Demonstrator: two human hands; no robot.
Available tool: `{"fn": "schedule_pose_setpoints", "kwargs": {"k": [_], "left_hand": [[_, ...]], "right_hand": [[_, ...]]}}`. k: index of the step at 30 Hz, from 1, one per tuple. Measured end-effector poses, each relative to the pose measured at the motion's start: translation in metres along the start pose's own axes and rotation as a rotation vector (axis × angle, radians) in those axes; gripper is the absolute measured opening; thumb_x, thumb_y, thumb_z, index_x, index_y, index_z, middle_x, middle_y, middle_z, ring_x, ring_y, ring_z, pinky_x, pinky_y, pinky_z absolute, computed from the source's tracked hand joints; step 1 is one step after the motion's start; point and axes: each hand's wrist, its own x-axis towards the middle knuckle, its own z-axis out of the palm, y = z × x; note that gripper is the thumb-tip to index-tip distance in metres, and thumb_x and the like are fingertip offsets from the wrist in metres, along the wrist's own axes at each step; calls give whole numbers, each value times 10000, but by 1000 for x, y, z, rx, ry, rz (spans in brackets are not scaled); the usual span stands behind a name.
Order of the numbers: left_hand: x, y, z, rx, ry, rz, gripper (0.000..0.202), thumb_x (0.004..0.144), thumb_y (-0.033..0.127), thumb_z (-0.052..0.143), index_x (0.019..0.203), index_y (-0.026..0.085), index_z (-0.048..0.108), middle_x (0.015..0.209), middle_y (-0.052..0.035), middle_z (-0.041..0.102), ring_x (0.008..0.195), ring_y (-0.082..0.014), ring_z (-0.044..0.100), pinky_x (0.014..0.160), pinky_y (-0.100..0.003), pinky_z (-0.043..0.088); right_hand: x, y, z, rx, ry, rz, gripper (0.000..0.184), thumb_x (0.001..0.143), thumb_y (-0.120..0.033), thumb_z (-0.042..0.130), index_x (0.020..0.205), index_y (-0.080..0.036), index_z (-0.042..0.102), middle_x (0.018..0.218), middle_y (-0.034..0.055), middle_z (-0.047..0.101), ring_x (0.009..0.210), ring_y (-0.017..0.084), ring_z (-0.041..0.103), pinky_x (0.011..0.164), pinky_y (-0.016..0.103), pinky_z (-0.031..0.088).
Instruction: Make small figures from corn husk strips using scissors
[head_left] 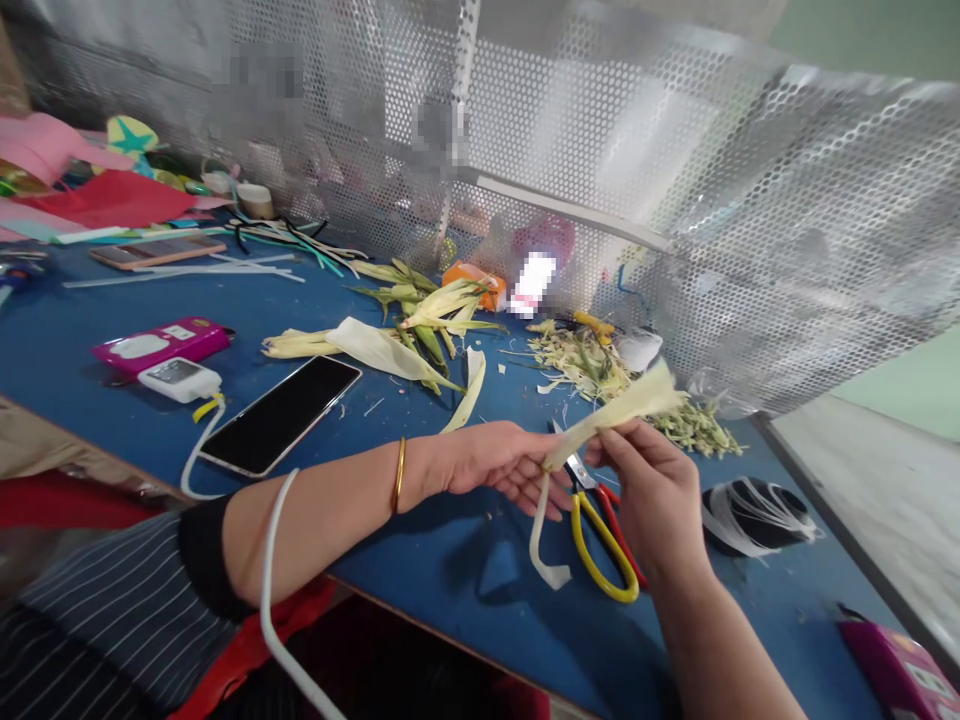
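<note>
Both hands hold one pale corn husk strip [622, 405] above the blue table [450, 570]. My left hand [499, 462] pinches its lower end, where a narrow strand [541, 535] hangs down and curls. My right hand [652, 480] grips the strip a little higher, fingers closed round it. The wide end of the husk points up and right. Scissors with yellow and red handles [600, 535] lie on the table just below the hands.
More husks [409, 335] and a heap of husk scraps [600, 370] lie behind. A black phone [281, 412], a white charger [180, 378], a pink case [161, 343] and a thread spool [754, 515] sit around. A perforated metal screen [675, 200] stands behind.
</note>
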Motion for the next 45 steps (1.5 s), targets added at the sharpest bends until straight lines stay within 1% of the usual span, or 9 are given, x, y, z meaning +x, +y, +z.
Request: {"fn": "schedule_pose_setpoints", "kwargs": {"k": [4,9,14,23,30,33,39,42,45], "left_hand": [[-1,1,-1,-62,-33,-13,376,881,463,544,890,127,713,909,-116,751,823,-203,709,820,-327,496],[2,3,-3,-105,14,21,278,850,288,497,865,127,723,908,-111,753,863,-209,705,858,-337,492],[3,1,2,-39,58,78,300,784,340,505,818,127,713,926,-119,745,880,-223,690,863,-349,491],[-1,3,20,168,194,123,191,683,261,547,776,157,676,888,-86,714,846,-210,667,836,-365,487],[0,6,22,434,304,225,163,695,192,519,741,167,674,862,-64,700,893,-220,647,823,-346,485],[2,9,21,298,289,169,166,714,200,531,770,161,682,848,-72,713,853,-213,666,829,-354,491],[5,26,6,-175,103,23,472,925,418,342,826,94,671,868,-133,719,799,-194,695,826,-329,515],[6,25,-4,-284,56,54,489,916,509,420,793,96,650,757,-97,691,699,-173,678,714,-290,531],[6,18,-12,-344,83,128,213,789,318,687,736,122,625,598,14,596,526,-90,573,528,-191,449]], "right_hand": [[9,11,3,185,63,317,368,648,-385,807,914,-162,686,824,55,682,602,140,587,545,267,459],[4,8,7,-29,78,156,294,723,-426,752,867,-183,673,699,-3,622,630,135,565,611,263,454],[0,1,12,-159,-3,140,290,762,-463,704,731,-176,669,584,-18,566,559,124,486,554,252,408],[4,13,16,151,-37,367,344,602,-455,815,652,-168,633,479,-51,498,452,84,386,468,233,311],[5,10,18,77,-18,290,359,645,-433,804,592,-177,557,464,-71,446,456,72,356,473,226,278],[10,4,17,89,21,248,311,669,-391,776,599,-186,552,483,-68,457,469,83,378,485,234,296],[26,-23,17,-142,8,-71,200,771,-285,679,637,-192,565,598,-35,515,578,117,460,573,255,375],[19,-32,25,-509,-191,-487,187,863,-194,582,677,-199,575,684,-3,571,671,146,525,668,290,408],[4,-32,33,-851,-424,-927,198,905,-102,497,825,-202,647,777,28,648,747,170,579,799,347,415]]}}
